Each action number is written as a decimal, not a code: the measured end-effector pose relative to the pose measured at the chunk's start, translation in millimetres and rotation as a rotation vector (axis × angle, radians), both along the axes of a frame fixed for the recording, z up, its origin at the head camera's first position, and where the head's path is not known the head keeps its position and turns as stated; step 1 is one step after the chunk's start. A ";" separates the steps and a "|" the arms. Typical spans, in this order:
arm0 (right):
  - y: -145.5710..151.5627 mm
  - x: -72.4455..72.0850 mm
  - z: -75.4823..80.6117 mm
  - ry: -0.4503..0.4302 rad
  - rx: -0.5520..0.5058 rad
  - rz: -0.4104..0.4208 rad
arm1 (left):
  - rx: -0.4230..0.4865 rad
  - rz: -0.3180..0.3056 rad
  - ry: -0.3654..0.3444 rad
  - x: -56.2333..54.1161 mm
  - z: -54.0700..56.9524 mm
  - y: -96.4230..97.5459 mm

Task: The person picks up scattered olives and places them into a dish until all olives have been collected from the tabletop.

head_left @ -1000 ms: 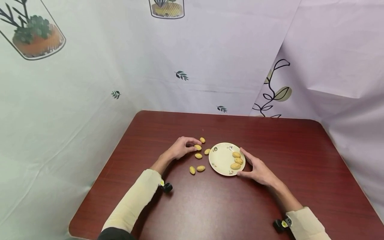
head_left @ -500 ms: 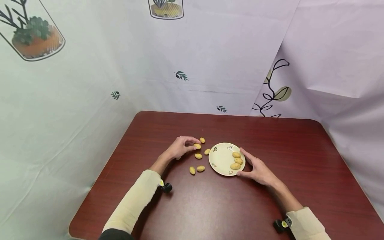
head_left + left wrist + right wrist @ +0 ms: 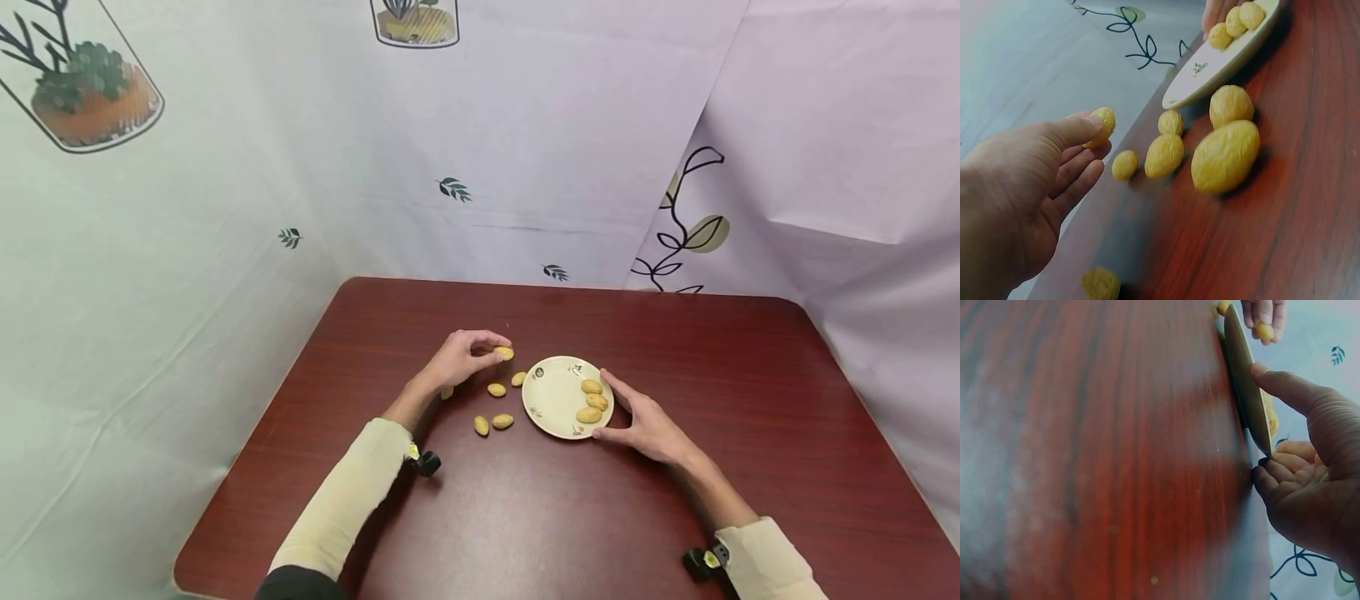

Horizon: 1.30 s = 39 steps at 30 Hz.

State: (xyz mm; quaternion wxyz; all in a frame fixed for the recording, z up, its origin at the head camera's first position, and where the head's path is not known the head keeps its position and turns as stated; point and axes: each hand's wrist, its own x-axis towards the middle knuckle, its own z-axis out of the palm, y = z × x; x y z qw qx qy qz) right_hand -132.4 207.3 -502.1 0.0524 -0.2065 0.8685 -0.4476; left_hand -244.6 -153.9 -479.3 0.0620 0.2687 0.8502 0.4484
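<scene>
Here's the left hand (image 3: 467, 357), thumb and fingertips pinching 1 oval, wrinkled yellow fruit (image 3: 506, 353), left of and beyond the round cream plate (image 3: 553, 402)! The right hand (image 3: 648, 427), thumb near, fingers far, curves wide, holding the plate's right rim beside 3 plated fruits (image 3: 596, 402).

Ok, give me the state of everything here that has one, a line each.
Plate: face up on the table, partly filled
Three yellow pieces: lying on the plate
Loose yellow pieces: lying on the table
Right hand: gripping the plate
Left hand: pinching another yellow piece
Wall cloth: hanging, creased
</scene>
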 end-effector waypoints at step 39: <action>0.7 -0.6 0.0 -0.017 -0.001 -0.003 | 0.147 0.010 0.016 12.1 -10.3 94.8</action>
